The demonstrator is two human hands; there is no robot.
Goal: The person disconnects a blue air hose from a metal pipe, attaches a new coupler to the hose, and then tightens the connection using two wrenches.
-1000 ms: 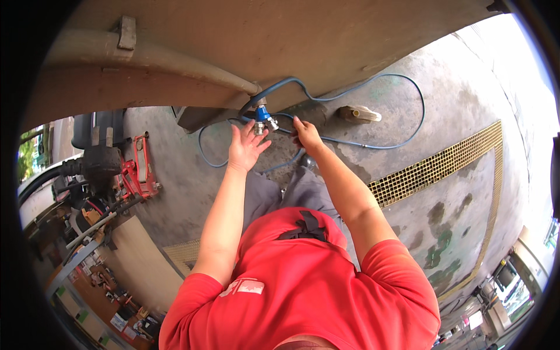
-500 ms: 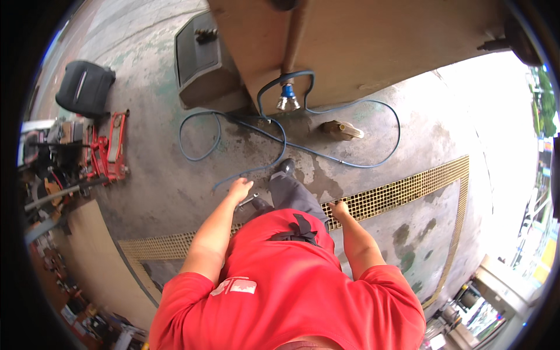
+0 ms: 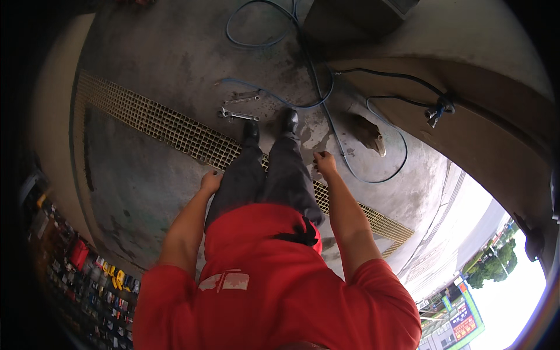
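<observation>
Beside my left thigh hangs my left hand, its fingers curled in, with nothing seen sticking out of it. My right hand hangs in front of my right thigh, fingers curled, also with nothing seen in it. Neither hand touches a tool. On the concrete beyond my left shoe lie several metal wrenches, among them a longer wrench and a thinner wrench. A blue hose snakes over the floor past my shoes.
A metal drain grate runs across the floor under my legs. Right of my feet lies a brownish, narrow-ended object. A large brown structure stands at the right with a hose fitting. Shelved goods fill the lower left.
My view and body have turned, so the hose, structure and grate stand elsewhere in the picture. My left hand now hangs by my thigh. The wrenches show more fully on the floor.
</observation>
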